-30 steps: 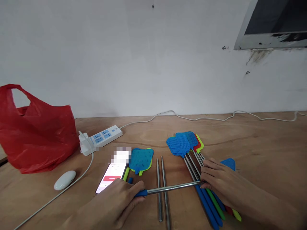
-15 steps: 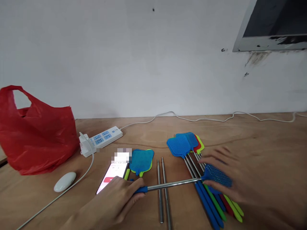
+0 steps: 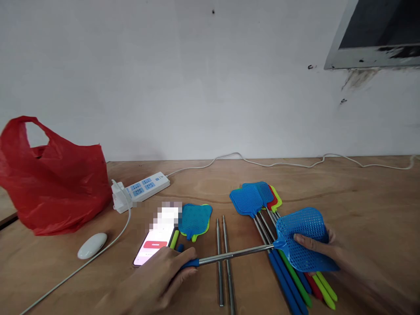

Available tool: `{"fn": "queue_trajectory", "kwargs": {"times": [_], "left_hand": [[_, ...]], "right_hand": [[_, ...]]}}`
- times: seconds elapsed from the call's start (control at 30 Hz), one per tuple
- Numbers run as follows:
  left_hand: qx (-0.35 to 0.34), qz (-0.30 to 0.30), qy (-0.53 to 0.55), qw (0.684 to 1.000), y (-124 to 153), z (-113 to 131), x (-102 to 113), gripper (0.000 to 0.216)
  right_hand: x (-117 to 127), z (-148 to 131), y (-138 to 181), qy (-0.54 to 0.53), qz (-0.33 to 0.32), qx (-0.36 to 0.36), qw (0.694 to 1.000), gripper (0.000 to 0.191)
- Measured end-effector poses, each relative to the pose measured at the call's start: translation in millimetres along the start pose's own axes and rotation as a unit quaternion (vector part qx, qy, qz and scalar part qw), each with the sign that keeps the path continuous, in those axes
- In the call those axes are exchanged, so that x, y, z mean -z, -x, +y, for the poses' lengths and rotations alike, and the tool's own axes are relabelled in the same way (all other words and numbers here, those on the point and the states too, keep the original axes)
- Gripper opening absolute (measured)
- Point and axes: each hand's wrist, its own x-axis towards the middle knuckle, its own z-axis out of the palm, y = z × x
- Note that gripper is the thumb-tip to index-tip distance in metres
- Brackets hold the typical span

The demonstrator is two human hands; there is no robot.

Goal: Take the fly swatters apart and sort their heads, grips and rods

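My left hand [image 3: 164, 275] pinches the blue grip of a fly swatter whose metal rod [image 3: 236, 253] lies crosswise over two bare metal rods [image 3: 223, 262]. My right hand [image 3: 323, 249] grips the blue mesh swatter head [image 3: 303, 236] at the rod's right end, thumb on top. Under that head lies a pile of assembled fly swatters [image 3: 262, 199] with blue, green, red and yellow handles. Two loose swatter heads [image 3: 195, 218], blue on yellow-green, lie next to a lit phone [image 3: 154, 245].
A red plastic bag [image 3: 52, 183] stands at the left on the wooden table [image 3: 361, 197]. A white power strip [image 3: 141, 188] and its cable, plus a white mouse [image 3: 92, 246], lie near the phone. A white wall rises behind the table.
My right hand first rested on the rod's end, then brought a blue mesh head to it; now it holds that head flat at the rod's tip. My left hand stayed put.
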Motion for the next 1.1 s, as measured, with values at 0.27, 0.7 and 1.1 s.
{"fn": "queue_trajectory", "kwargs": {"times": [0.27,0.7,1.1], "left_hand": [[-0.019,-0.033,-0.002,0.999,-12.4,12.1,-13.0,0.036],[0.026,-0.043,-0.006,0.999,-31.2,31.5,-1.2,0.035],[0.071,-0.008,0.086,0.994,-17.7,51.2,-4.6,0.052]], "right_hand": [[-50.0,-8.5,11.8,0.050,-0.050,0.066,0.995,0.042],[-50.7,-1.8,-21.1,0.549,0.139,0.616,0.548,0.043],[-68.4,-16.7,-20.5,0.598,0.003,0.667,0.444,0.035]]}}
